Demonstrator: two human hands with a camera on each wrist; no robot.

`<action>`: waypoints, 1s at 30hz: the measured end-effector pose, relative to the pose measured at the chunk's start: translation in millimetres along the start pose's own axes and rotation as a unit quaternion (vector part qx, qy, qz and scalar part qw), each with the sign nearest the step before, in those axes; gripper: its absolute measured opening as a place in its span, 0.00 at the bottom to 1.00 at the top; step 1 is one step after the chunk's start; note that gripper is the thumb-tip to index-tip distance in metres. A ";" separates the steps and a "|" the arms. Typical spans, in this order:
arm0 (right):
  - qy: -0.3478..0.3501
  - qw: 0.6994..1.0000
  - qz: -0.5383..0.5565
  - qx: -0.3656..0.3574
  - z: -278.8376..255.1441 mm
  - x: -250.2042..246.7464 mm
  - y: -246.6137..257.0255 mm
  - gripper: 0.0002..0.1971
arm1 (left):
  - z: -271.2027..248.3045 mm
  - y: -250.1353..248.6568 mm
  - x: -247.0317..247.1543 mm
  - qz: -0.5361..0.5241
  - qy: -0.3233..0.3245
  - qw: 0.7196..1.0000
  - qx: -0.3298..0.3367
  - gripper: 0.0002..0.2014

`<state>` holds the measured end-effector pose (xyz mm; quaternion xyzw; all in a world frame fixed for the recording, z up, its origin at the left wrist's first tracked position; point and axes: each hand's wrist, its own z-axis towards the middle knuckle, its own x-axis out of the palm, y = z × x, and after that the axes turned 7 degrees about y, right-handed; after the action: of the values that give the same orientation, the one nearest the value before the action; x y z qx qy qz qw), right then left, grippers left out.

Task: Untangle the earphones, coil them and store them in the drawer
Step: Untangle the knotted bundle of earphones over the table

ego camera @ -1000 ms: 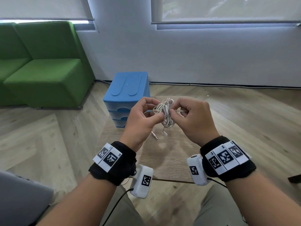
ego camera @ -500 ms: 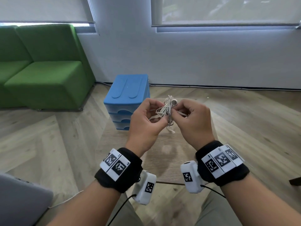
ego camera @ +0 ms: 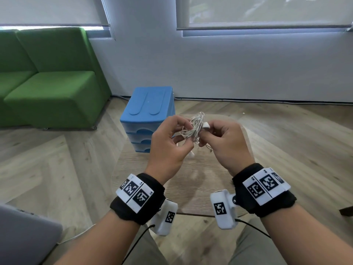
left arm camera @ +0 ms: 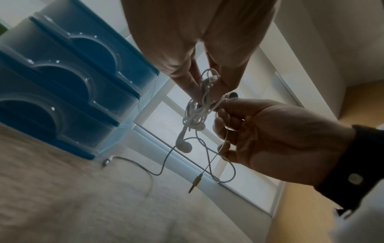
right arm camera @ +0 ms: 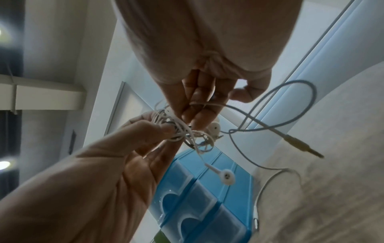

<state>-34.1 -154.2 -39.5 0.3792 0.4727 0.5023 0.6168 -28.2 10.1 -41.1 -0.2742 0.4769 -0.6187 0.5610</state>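
The white earphones [ego camera: 194,127] are a tangled bunch held above the round wooden table [ego camera: 202,176]. My left hand [ego camera: 188,131] pinches the bunch from the left, and my right hand [ego camera: 203,131] pinches it from the right with an earbud [ego camera: 206,124] at its fingertips. In the left wrist view another earbud [left arm camera: 184,146] and the gold jack plug [left arm camera: 195,182] dangle under the tangle [left arm camera: 197,111]. The right wrist view shows my right fingers [right arm camera: 199,106] on a strand, the earbud [right arm camera: 227,176] and the plug [right arm camera: 301,146] hanging loose. The blue drawer unit [ego camera: 147,119] stands behind, all drawers closed.
A green sofa [ego camera: 47,88] stands at the left against the wall. A grey flat object [ego camera: 23,236] lies at the lower left beside my knees. A thin cable [right arm camera: 270,180] trails on the table beside the drawers [right arm camera: 207,205].
Both hands have turned and worked the bunch. An earbud has come up to my right fingertips, and the hanging strands have shifted below.
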 end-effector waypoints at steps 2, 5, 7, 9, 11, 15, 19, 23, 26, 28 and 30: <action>-0.002 0.998 0.053 0.018 -0.8 -1.4 -0.7 0.03 | 0.1 1.6 -2.9 0.013 -0.006 1.000 0.013 0.12; -0.004 0.990 0.135 0.050 0.2 -3.2 -3.9 0.06 | -0.6 2.5 -3.4 0.044 -0.007 0.998 0.037 0.13; -0.001 0.983 0.173 0.063 -0.1 -2.3 -2.1 0.08 | -2.1 2.2 -0.8 0.067 0.001 0.996 0.056 0.12; 0.002 0.973 0.215 0.086 -1.7 -0.6 1.3 0.07 | -2.4 2.2 1.4 0.086 0.006 0.993 0.077 0.11; 0.008 0.957 0.264 0.124 -3.5 -0.8 3.5 0.05 | -1.1 3.1 1.4 0.111 0.008 0.989 0.099 0.10; 0.030 0.920 0.345 0.183 -2.5 -6.5 2.1 0.12 | 1.7 5.6 -3.1 0.161 0.014 0.978 0.128 0.11; 0.026 0.922 0.342 0.182 -0.9 -6.8 0.8 0.17 | -0.3 7.6 -3.1 0.187 0.026 0.972 0.138 0.11; 0.013 0.925 0.338 0.173 -0.7 -4.7 0.0 0.17 | 0.2 5.9 -1.9 0.205 0.029 0.965 0.158 0.10; 0.016 0.918 0.356 0.173 -0.4 -3.9 -0.4 0.17 | 0.4 5.7 -2.5 0.214 0.026 0.961 0.171 0.09; 0.027 0.904 0.388 0.177 -0.5 -5.0 -1.3 0.17 | 0.7 6.6 -2.9 0.225 0.024 0.958 0.177 0.09; 0.038 0.886 0.425 0.179 -1.1 -6.3 -1.2 0.18 | 0.8 6.5 -2.9 0.233 0.018 0.955 0.181 0.08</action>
<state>-35.2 -160.6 -39.7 0.6281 0.3714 0.6375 0.2472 -24.0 13.1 -46.0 -0.0382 0.4180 -0.5514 0.7210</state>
